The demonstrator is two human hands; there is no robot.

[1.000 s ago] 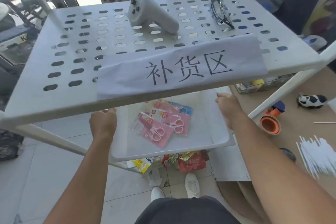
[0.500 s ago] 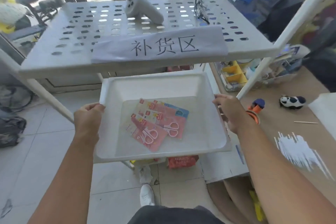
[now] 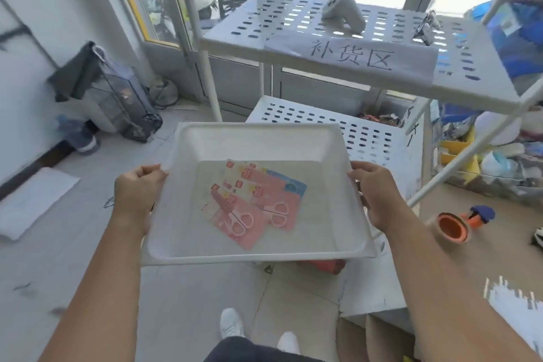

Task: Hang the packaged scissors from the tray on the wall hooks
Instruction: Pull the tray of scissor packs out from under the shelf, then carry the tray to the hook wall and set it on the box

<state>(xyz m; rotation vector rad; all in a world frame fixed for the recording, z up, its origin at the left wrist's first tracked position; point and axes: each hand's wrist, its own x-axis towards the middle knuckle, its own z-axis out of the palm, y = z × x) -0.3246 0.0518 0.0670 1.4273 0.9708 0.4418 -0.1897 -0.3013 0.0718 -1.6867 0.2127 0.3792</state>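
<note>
I hold a white plastic tray [image 3: 258,138] level in front of me, clear of the rack. My left hand [image 3: 138,194] grips its left rim and my right hand [image 3: 379,194] grips its right rim. Several packaged scissors [image 3: 252,203] lie overlapped in the tray's middle: pink cards with pink-handled scissors, one blue card underneath. No wall hooks are in view.
A white perforated rack [image 3: 367,73] with a paper sign stands ahead to the right, with a lower shelf [image 3: 338,129] just beyond the tray. A dark bag [image 3: 117,103] leans on the left wall. An orange tape dispenser [image 3: 455,223] lies on the brown surface at right. Tiled floor lies below.
The tray has come fully out from under the rack's top shelf, held in both hands. My view has turned left, so the rack now sits to the right.
</note>
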